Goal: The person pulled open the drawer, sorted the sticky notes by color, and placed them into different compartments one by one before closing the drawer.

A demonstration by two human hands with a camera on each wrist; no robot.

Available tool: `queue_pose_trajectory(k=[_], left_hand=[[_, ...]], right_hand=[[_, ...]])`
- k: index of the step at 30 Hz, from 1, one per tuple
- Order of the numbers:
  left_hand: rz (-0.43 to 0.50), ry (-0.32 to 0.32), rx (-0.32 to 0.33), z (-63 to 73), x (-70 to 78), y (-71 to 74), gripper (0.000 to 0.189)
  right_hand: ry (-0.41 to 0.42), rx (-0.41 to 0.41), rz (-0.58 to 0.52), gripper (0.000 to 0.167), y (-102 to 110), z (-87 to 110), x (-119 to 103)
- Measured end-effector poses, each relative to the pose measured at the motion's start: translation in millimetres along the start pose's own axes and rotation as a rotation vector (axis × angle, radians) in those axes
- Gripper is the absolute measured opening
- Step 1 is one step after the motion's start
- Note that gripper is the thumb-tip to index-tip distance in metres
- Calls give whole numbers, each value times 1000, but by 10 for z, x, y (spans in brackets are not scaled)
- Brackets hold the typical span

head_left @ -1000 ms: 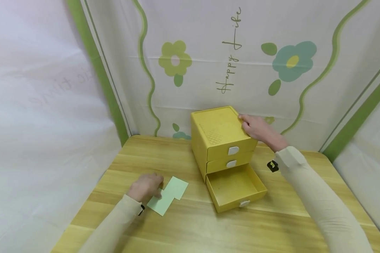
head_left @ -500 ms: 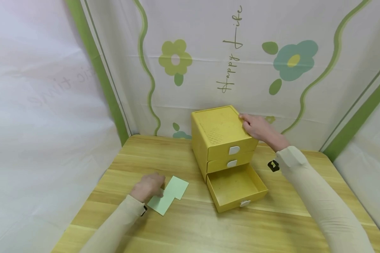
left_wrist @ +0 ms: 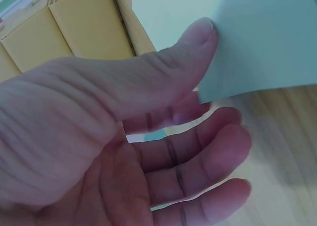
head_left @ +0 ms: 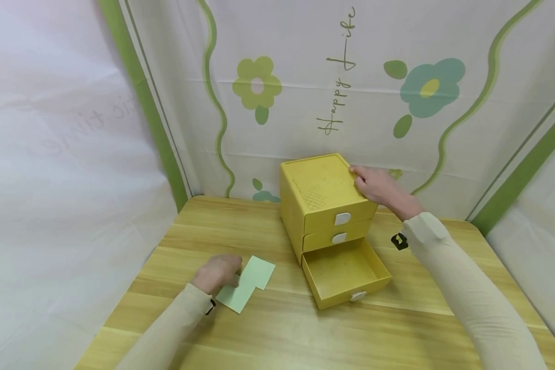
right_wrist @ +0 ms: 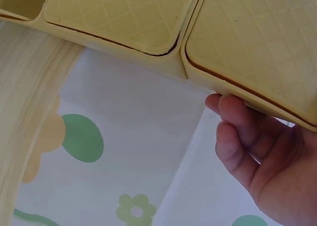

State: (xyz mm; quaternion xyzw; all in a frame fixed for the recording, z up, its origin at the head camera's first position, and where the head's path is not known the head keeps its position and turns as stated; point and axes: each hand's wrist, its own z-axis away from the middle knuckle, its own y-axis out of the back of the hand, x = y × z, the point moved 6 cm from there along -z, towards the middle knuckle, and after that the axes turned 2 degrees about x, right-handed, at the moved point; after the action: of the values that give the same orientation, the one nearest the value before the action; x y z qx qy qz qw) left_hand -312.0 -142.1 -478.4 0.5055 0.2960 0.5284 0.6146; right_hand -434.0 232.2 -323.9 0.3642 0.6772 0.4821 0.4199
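Observation:
Two overlapping pale green paper pieces (head_left: 247, 282) lie low over the wooden tabletop, left of the yellow drawer box (head_left: 291, 216). My left hand (head_left: 217, 272) pinches their near-left edge; in the left wrist view the thumb (left_wrist: 198, 35) lies on top of the green paper (left_wrist: 262, 42), the index finger under it and the other fingers loosely bent. At the top right edge of the box my right hand (head_left: 381, 190) grips, its curled fingers (right_wrist: 233, 112) against the side. The bottom drawer (head_left: 344, 272) is pulled out, nothing seen inside; the upper two are closed.
White tabs (head_left: 342, 219) stick out from the drawer fronts. Behind the box hangs a white curtain (head_left: 296, 113) with printed flowers, and more white cloth (head_left: 74, 205) closes off the left side. Bare wooden table (head_left: 282, 334) extends in front.
My left hand has shifted slightly to the right over the green paper. My right hand and the drawer box stay put, and the head view has tilted a little.

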Motion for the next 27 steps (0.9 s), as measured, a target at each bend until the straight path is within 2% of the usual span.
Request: queue_pose_trajectory(k=[6, 10, 17, 27], left_hand=[[29, 2, -3, 5, 3, 3, 27], [76, -4, -4, 7, -24, 1, 36], [127, -43, -9, -18, -78, -6, 21], [179, -82, -32, -11, -115, 60, 19]], right_hand=[[2, -1, -1, 51, 9, 12, 12], [8, 7, 0, 50, 10, 1, 6], [11, 16, 0, 50, -12, -5, 2], [7, 25, -8, 51, -13, -14, 21]])
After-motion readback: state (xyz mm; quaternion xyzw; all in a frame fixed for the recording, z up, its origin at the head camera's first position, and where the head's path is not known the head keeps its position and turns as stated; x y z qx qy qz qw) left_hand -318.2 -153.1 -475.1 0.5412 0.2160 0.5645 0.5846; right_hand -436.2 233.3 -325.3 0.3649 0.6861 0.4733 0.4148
